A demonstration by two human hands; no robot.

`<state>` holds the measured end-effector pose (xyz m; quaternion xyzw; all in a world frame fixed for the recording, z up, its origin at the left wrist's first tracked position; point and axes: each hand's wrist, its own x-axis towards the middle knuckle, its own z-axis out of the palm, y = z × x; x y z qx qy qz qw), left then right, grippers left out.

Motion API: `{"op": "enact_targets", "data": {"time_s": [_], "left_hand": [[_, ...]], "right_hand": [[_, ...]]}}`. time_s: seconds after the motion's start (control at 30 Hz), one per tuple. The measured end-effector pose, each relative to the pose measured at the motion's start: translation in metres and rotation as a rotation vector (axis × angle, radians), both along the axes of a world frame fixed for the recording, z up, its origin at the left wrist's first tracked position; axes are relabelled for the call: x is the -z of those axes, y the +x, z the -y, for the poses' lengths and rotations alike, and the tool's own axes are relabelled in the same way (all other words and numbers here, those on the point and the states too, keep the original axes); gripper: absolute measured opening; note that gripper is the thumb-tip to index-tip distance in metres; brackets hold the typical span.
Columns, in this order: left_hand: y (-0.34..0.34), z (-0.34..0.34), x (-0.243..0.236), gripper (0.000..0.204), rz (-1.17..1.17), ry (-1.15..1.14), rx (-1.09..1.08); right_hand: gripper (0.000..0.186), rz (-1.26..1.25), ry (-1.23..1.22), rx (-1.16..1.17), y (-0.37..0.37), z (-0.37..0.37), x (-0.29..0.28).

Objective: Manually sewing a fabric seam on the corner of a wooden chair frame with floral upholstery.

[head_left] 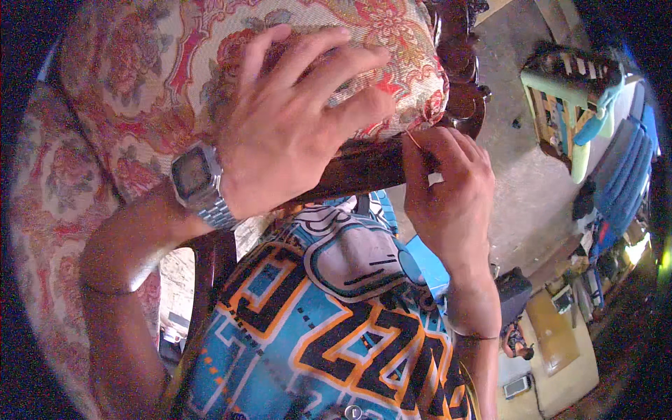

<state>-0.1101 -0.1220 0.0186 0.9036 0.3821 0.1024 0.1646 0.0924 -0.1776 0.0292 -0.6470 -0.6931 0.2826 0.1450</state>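
My left hand (283,133) lies over a floral cushion (392,42) in cream and red, fingers spread, with a silver digital watch (192,175) on its wrist. At the cushion's near right corner, my right hand (455,189) is closed in a pinch. A thin orange strand (414,141) shows at its thumb and fingertips, close to the fabric edge; what it is made of cannot be seen. Under that corner runs a dark, polished wooden rail (364,170), and carved wood (458,84) stands just beyond it.
More floral upholstery (56,182) extends at the left. On the grey floor (500,119) to the right is a pale green plastic chair (539,87). Blue fabric (619,175) lies past it. A phone (518,386) rests on a pale surface at lower right.
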Motion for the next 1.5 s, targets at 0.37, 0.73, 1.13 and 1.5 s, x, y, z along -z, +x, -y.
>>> {"op": "enact_targets", "data": {"time_s": [0.37, 0.73, 1.13, 1.5], "left_hand": [[0.018, -0.033, -0.002, 0.007, 0.034, 0.008, 0.267], [0.018, -0.048, -0.001, 0.007, 0.017, 0.029, 0.425], [0.017, -0.048, -0.015, 0.013, 0.107, -0.312, 0.626], [0.134, 0.064, -0.046, 0.015, 0.822, -0.821, 0.493]], "right_hand": [[0.005, -0.107, 0.008, 0.073, 0.021, -0.011, 0.006], [0.014, -0.107, 0.134, 0.082, 0.022, -0.017, 0.018], [0.014, -0.603, 0.186, 0.837, 0.096, 0.069, 0.023], [0.021, -0.977, 0.553, 0.628, 0.012, 0.145, -0.018]]}}
